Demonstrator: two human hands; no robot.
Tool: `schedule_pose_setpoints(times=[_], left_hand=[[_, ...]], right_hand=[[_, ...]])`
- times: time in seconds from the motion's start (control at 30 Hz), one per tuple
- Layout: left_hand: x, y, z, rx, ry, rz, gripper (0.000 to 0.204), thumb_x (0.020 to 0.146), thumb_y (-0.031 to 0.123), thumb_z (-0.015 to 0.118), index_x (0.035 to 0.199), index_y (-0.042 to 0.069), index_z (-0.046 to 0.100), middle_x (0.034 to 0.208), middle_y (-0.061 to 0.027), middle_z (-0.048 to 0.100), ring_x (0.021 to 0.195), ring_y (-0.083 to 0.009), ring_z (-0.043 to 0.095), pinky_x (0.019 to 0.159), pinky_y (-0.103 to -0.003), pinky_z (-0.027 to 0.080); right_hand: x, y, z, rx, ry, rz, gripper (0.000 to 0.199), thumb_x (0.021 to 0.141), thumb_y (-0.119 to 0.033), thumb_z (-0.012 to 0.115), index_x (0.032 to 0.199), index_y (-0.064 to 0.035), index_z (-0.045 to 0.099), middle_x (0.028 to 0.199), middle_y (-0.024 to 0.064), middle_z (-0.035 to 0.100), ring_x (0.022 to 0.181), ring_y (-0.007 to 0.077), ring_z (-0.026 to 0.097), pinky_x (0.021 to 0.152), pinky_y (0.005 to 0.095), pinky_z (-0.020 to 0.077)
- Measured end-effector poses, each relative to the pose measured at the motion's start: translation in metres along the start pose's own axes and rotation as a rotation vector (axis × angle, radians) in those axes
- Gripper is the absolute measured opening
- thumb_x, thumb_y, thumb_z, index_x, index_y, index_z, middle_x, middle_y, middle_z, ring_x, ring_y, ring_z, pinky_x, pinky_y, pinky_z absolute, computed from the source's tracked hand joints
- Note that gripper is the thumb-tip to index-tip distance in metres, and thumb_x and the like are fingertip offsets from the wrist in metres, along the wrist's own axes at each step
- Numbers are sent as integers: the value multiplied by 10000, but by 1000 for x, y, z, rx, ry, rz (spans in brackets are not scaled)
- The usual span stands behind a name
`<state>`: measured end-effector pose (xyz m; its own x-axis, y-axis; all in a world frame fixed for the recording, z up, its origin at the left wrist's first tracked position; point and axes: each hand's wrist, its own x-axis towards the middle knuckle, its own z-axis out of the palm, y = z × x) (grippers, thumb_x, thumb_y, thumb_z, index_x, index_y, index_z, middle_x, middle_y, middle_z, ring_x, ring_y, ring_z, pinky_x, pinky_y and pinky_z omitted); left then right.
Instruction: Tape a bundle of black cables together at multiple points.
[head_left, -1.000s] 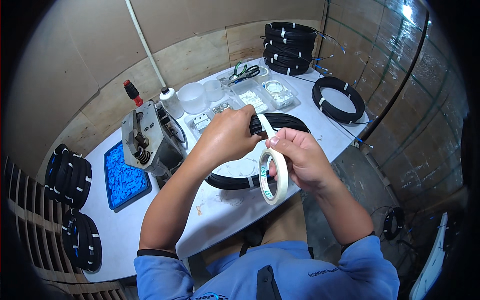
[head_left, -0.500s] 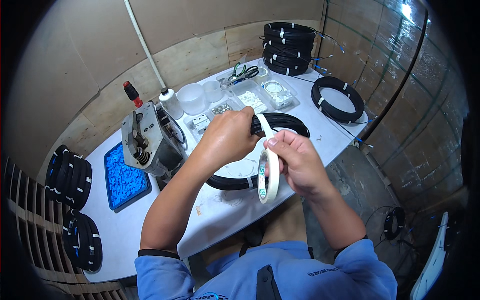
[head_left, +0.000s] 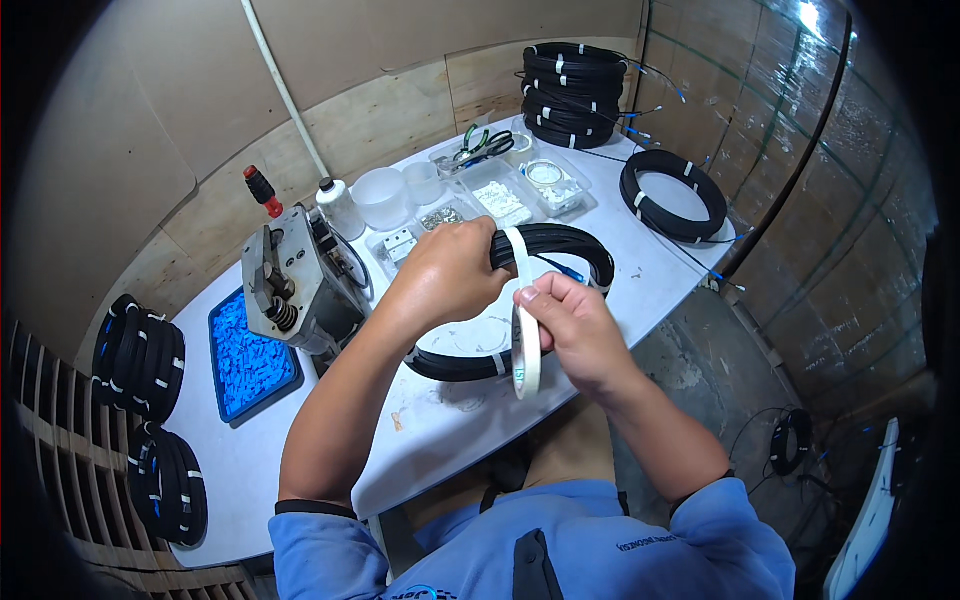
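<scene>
A black cable coil is tilted up off the white table, its near side low above the tabletop. My left hand is closed around the coil's far left part. In my right hand a roll of cream masking tape is pinched between thumb and fingers. A strip of tape runs from the roll up over the coil beside my left knuckles. Inside the coil, a blue connector shows on a cable end. My left fingertips are hidden behind the coil.
Left stands a metal hand press beside a tray of blue pieces. Clear boxes of small parts, a white bottle and pliers line the back. Finished-looking coils are stacked back right; another coil lies nearer.
My right hand and the tape roll have shifted slightly left and turned, with the strip still stretched to the coil. A blue connector has come into sight inside the coil.
</scene>
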<state>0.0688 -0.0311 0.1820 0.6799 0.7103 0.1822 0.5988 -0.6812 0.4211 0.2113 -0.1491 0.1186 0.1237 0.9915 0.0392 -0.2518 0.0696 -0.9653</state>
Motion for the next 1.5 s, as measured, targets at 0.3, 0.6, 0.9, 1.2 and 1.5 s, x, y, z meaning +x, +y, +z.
schedule_pose_setpoints(times=[0.3,0.6,0.9,1.2,1.5], left_hand=[[-3,2,10,135,217,89,256,765,212,772,864,4,659,699,-239,678,703,-442,699,661,-510,551],[-2,3,18,258,304,22,289,730,256,790,845,21,665,694,-243,690,696,-451,714,656,-517,586],[-7,2,19,306,331,61,265,773,233,785,852,23,645,704,-229,710,664,-412,737,596,-503,598],[-3,6,13,252,242,31,256,782,217,775,880,9,663,711,-253,703,689,-435,732,636,-525,600],[4,2,13,199,208,35,218,761,148,736,892,-18,683,732,-277,702,732,-460,729,704,-535,606]], right_hand=[[-5,7,8,-89,35,-97,247,1083,-242,614,1019,-4,628,712,1,647,608,25,544,570,221,440],[-5,-1,9,-128,38,-124,237,1088,-229,605,1028,-3,638,744,-9,652,622,13,536,573,203,425],[-5,-2,11,-96,26,-108,203,1090,-196,592,1031,-12,653,771,-20,640,632,4,513,572,189,404],[1,-1,12,36,82,-94,245,1069,-213,615,937,-13,667,760,-16,649,658,25,538,600,227,436],[30,27,6,-76,240,-149,376,1050,-307,670,804,-23,671,664,-47,585,607,8,462,547,226,373]])
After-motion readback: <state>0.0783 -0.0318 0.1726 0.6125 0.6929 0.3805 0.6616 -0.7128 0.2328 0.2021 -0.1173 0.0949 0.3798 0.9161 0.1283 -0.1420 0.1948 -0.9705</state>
